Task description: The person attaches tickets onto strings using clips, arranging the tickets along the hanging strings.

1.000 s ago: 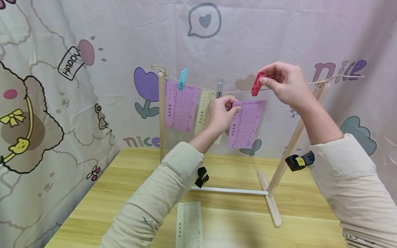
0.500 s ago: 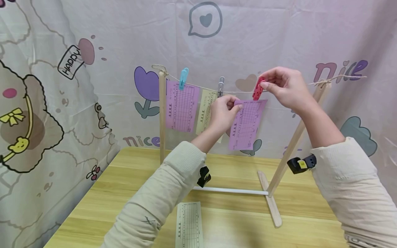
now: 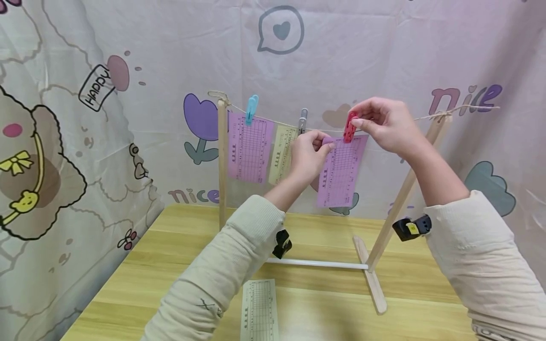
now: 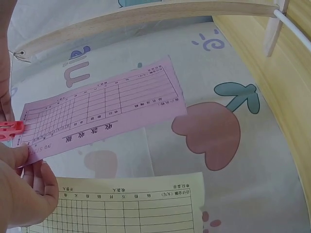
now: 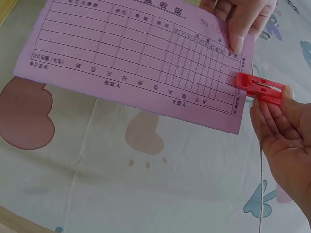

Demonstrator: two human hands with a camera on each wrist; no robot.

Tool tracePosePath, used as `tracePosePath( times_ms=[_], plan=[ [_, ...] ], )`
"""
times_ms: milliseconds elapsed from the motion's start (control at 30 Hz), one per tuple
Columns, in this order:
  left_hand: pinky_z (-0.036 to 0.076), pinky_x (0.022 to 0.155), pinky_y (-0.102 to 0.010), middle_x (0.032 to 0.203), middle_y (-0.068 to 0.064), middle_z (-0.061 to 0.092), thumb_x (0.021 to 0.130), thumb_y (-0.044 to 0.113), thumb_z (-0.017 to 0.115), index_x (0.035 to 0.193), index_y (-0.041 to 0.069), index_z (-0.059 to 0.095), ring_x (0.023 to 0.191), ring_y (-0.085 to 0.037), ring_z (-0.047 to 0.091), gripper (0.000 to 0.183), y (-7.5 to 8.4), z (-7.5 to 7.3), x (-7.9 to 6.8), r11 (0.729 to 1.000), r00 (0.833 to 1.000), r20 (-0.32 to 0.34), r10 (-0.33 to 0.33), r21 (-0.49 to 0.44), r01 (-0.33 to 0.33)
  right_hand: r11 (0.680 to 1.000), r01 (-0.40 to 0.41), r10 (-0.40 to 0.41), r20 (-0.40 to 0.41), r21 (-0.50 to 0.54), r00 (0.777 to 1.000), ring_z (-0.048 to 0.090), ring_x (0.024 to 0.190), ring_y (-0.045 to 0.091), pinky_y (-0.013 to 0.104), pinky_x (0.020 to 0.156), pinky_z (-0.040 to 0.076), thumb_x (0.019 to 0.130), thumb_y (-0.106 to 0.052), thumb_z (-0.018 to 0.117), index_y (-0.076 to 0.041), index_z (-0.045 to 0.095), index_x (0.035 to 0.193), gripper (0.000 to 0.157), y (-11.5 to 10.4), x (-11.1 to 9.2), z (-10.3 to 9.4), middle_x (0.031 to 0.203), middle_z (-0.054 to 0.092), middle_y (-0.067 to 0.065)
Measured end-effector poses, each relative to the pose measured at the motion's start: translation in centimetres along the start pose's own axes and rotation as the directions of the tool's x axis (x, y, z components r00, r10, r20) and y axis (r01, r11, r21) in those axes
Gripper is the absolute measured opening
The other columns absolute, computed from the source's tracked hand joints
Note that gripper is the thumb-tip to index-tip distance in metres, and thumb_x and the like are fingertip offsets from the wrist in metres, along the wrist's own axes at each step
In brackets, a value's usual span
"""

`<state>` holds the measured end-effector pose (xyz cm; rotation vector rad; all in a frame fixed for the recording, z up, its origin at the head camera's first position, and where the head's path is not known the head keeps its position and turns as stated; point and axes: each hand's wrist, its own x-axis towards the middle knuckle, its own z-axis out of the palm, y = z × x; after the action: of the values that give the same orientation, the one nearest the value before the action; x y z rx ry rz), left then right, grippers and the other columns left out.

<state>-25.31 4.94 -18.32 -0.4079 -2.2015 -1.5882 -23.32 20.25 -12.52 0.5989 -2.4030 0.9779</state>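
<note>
My left hand (image 3: 309, 154) pinches the upper left corner of a pink receipt slip (image 3: 339, 180) that hangs just below the string (image 5: 262, 194). In my right hand (image 3: 386, 125) a red clothespin (image 3: 350, 128) is held between thumb and fingers. Its jaws overlap the slip's top edge, as the right wrist view shows, and the string runs by the clothespin. To the left, another pink slip (image 3: 249, 151) hangs under a blue clothespin (image 3: 251, 110). Between them a grey clothespin (image 3: 303, 121) holds a yellow slip (image 3: 281, 154), partly hidden behind my left hand.
Two wooden posts (image 3: 222, 161) carry the string, the right one standing on a wooden foot (image 3: 371, 274). A white rod (image 3: 317, 263) runs low between them. One more pale slip (image 3: 259, 308) lies on the wooden table (image 3: 141, 284). A printed curtain (image 3: 362, 47) hangs behind.
My right hand has brought the red clothespin down and slightly left, from the string above the pink slip onto its top edge. My left hand keeps its pinch, nearly still.
</note>
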Motion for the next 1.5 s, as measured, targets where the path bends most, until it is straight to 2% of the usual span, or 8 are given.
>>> tracePosePath(
  times_ms=[333,500,733,967,1133,1367,1433,1500],
  plan=[
    [0.048,0.064,-0.013,0.086,-0.008,0.067,0.080,0.011,0.066,0.091,0.004,0.065,0.075,-0.012,0.060,0.013,-0.1,-0.2,-0.1,1.000,1.000,-0.002,0.009,0.010,-0.009,0.999,0.012,-0.011,0.036,-0.031,0.999,0.053,0.072,-0.002,0.005,0.064,0.043,0.086,-0.006,0.057,0.004,0.058,0.110,0.026,0.0,-0.3,0.6,0.095,0.062,0.016],
    [0.048,0.064,-0.013,0.087,-0.008,0.065,0.082,0.011,0.064,0.098,0.004,0.062,0.076,-0.013,0.059,0.018,-0.6,-0.2,-0.8,0.997,0.997,-0.013,0.074,0.035,-0.074,0.996,0.050,-0.050,0.006,-0.080,0.999,0.053,0.075,-0.008,0.002,0.068,0.043,0.087,-0.006,0.057,0.003,0.055,0.119,0.033,0.0,-0.5,0.9,0.105,0.062,0.023],
    [0.048,0.084,-0.018,0.108,-0.008,0.057,0.084,0.009,0.060,0.124,0.005,0.047,0.098,-0.016,0.055,0.041,-1.8,-0.2,-2.8,0.938,0.969,-0.009,0.245,0.255,-0.235,0.966,0.159,-0.175,-0.060,-0.205,0.983,0.061,0.088,0.029,0.002,0.072,0.042,0.084,-0.002,0.059,0.001,0.056,0.119,0.035,0.5,-0.8,1.3,0.103,0.063,0.020],
    [0.046,0.089,-0.023,0.108,-0.010,0.056,0.083,0.006,0.060,0.117,0.002,0.052,0.101,-0.019,0.054,0.035,-3.3,-0.6,-4.0,0.900,0.944,-0.013,0.330,0.304,-0.311,0.952,0.212,-0.234,-0.079,-0.223,0.969,0.060,0.093,0.034,0.042,0.083,0.049,0.082,-0.005,0.063,0.003,0.052,0.122,0.042,0.4,-0.9,1.6,0.107,0.061,0.023],
    [0.049,0.079,-0.019,0.100,-0.010,0.059,0.083,0.006,0.060,0.107,-0.001,0.057,0.091,-0.018,0.056,0.024,-4.8,-1.3,-5.0,0.870,0.918,0.063,0.392,0.298,-0.392,0.927,0.263,-0.321,-0.202,-0.266,0.925,0.057,0.102,0.032,0.046,0.089,0.046,0.079,-0.007,0.067,0.002,0.052,0.123,0.047,0.5,-1.8,1.9,0.111,0.061,0.022],
    [0.048,0.077,-0.023,0.091,-0.007,0.062,0.082,0.009,0.064,0.095,0.003,0.062,0.086,-0.018,0.057,0.015,-7.7,-2.5,-6.7,0.814,0.863,0.187,0.469,0.287,-0.505,0.894,0.337,-0.442,-0.446,-0.296,0.778,0.058,0.097,0.031,0.017,0.092,0.042,0.074,-0.004,0.070,0.000,0.063,0.110,0.037,1.1,-4.1,2.7,0.103,0.065,0.020],
    [0.049,0.078,-0.024,0.092,-0.007,0.062,0.081,0.008,0.064,0.094,0.002,0.062,0.086,-0.019,0.057,0.014,-8.5,-3.0,-7.1,0.821,0.861,0.194,0.469,0.262,-0.507,0.892,0.344,-0.447,-0.457,-0.293,0.769,0.058,0.096,0.032,0.012,0.092,0.040,0.072,-0.002,0.070,0.000,0.063,0.108,0.037,1.4,-5.0,3.0,0.101,0.065,0.020],
    [0.050,0.078,-0.026,0.093,-0.009,0.063,0.081,0.007,0.064,0.094,0.002,0.062,0.086,-0.021,0.058,0.015,-9.2,-3.5,-7.6,0.838,0.870,0.189,0.455,0.240,-0.491,0.889,0.342,-0.448,-0.427,-0.304,0.786,0.057,0.096,0.032,0.009,0.093,0.037,0.072,-0.002,0.070,0.001,0.063,0.108,0.037,1.8,-5.8,3.3,0.101,0.065,0.021]
  ],
)
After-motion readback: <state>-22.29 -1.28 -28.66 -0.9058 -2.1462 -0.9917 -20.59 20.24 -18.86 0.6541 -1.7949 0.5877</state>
